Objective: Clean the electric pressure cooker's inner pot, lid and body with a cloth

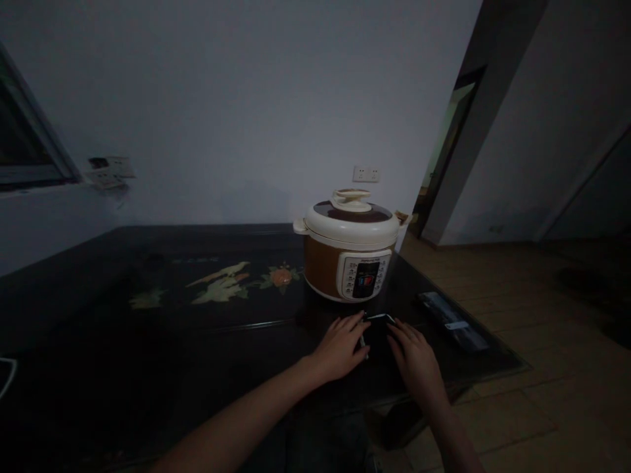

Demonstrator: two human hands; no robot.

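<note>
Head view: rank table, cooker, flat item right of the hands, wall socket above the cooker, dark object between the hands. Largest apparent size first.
1. table
2. cooker
3. flat item
4. wall socket
Unsure: dark object, partly covered, outline lost against the table; below the cooker, otherwise unranked.
</note>
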